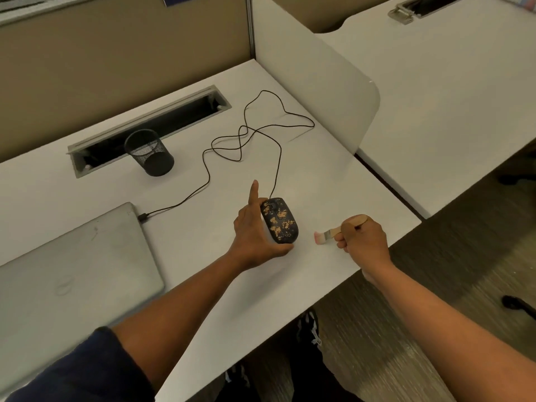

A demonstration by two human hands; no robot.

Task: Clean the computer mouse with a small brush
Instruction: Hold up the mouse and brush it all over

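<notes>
A black computer mouse (pixel 280 220) speckled with tan dirt lies on the white desk (pixel 319 175), near the front right. My left hand (pixel 255 233) cups its left side and rear, thumb under the back end, index finger pointing up. My right hand (pixel 361 237) sits to the right of the mouse, closed around the wooden handle of a small brush (pixel 326 235). The pinkish bristles point left toward the mouse, a short gap away, just above the desk surface.
The mouse's dark cable (pixel 246 140) loops across the desk to a closed grey laptop (pixel 72 265) at the left. A black mesh pen cup (pixel 149 153) stands before a cable slot (pixel 150 126). A white divider panel (pixel 319 82) rises at right; the desk edge is near my right wrist.
</notes>
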